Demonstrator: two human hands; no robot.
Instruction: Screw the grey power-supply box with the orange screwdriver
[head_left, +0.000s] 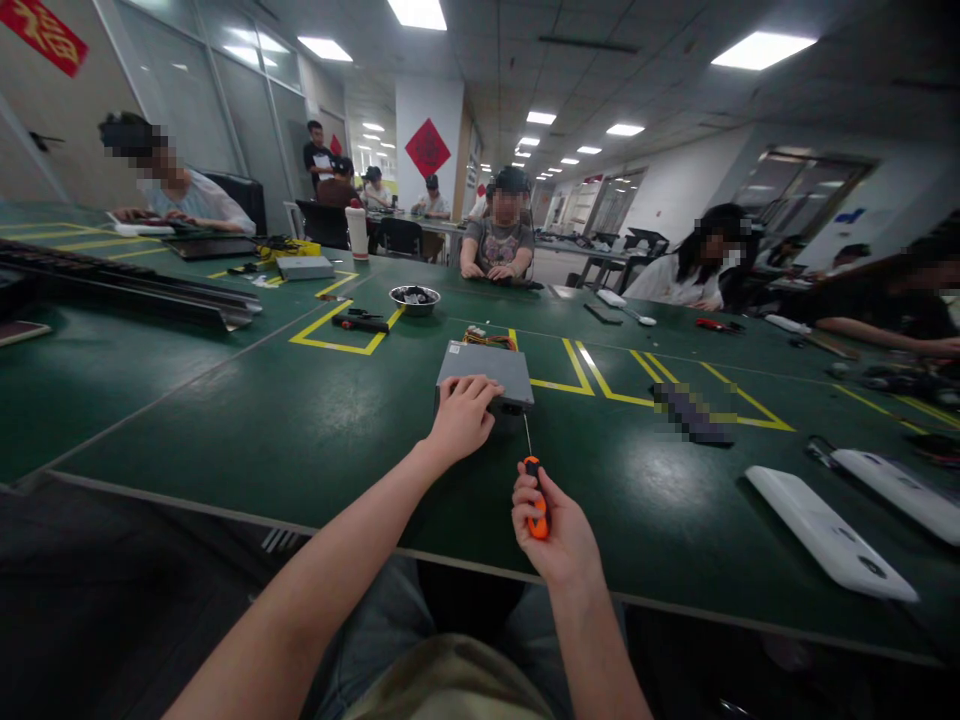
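Observation:
A grey metal computer power supply (499, 365) lies on the green table, its bundle of coloured wires (487, 338) at the far side. My left hand (463, 415) holds its near left part, fingers bent over the top and the near edge. In my right hand (551, 515) is a screwdriver (534, 495) with an orange and black handle, fingers closed around it. Its thin shaft points away from me, and the tip is at the near right corner of the power supply. Whether the tip sits in a screw I cannot tell.
Beyond stands a metal bowl (415, 300) of small dark parts, with a black and red tool (360, 322) to its left. Yellow tape (559, 385) marks the table. White devices (832, 530) lie at right, a long metal rail (150, 285) at left. Several people sit around.

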